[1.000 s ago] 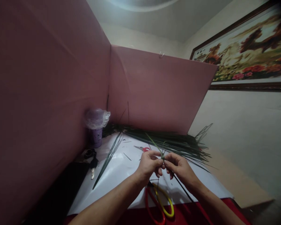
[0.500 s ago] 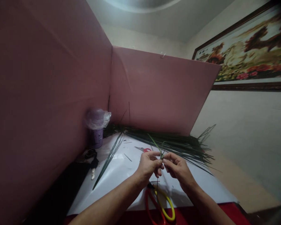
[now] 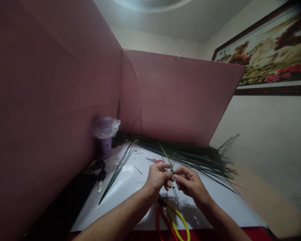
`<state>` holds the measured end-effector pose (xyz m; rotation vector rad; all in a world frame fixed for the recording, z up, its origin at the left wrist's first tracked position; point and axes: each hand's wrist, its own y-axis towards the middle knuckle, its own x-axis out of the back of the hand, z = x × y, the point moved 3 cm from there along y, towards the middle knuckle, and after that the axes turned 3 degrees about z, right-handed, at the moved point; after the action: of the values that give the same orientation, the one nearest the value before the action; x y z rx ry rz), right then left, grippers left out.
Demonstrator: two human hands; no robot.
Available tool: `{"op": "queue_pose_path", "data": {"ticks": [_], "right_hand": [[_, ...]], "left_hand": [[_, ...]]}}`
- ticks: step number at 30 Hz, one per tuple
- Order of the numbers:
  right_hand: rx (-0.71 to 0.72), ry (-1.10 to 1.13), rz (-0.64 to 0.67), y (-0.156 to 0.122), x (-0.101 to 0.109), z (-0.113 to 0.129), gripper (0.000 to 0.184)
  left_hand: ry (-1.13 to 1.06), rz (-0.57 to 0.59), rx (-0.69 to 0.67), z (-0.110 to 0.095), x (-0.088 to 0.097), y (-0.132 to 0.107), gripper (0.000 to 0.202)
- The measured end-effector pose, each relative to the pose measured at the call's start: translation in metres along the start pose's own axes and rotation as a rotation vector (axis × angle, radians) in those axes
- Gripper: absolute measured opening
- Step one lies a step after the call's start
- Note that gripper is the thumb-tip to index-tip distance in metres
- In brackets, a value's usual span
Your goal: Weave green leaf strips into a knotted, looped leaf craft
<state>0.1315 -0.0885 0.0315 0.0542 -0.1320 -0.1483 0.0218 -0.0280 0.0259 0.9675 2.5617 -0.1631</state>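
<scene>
Between my two hands is a small piece of folded or woven green leaf strips (image 3: 171,167), with thin ends sticking up and one thin stem hanging below. My left hand (image 3: 158,177) pinches it between thumb and fingers. On its other side, the fingertips of my right hand (image 3: 188,180) are closed on the same piece. Fingers cover most of its lower part. Beneath my hands lie large scissors (image 3: 179,219) with one red and one yellow handle; their blades are mostly hidden. Small red-handled scissors (image 3: 154,160) rest just behind my left hand.
A long heap of dark green leaf strips (image 3: 190,155) lies along the back of the white sheet (image 3: 130,207). A smaller bunch of strips (image 3: 117,172) lies at left. A purple cup (image 3: 106,147) with plastic over it and keys (image 3: 99,177) stand near the pink panel (image 3: 170,100).
The view has shifted slightly. Both hands keep their pinch on the leaf piece, which has turned or moved a little to the left. A small dark scrap now shows below the fingers.
</scene>
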Motion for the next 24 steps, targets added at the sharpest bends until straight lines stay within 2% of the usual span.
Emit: {"op": "queue_pose_path", "data": {"ticks": [7,12,17,24], "right_hand": [[-0.010,-0.077,0.070,-0.003,0.005,-0.003,0.024],[-0.054,-0.116,0.146,-0.008,0.011,0.000,0.021],[-0.038,-0.127,0.198,-0.016,0.019,0.003,0.019],[-0.063,-0.098,0.215,-0.022,0.019,0.001,0.017]], "left_hand": [[0.010,0.063,-0.039,0.003,0.002,0.000,0.042],[0.034,0.149,-0.017,0.006,-0.001,0.001,0.032],[-0.001,0.170,0.062,0.008,-0.005,-0.003,0.033],[0.014,0.198,0.048,0.004,-0.008,-0.006,0.031]]}}
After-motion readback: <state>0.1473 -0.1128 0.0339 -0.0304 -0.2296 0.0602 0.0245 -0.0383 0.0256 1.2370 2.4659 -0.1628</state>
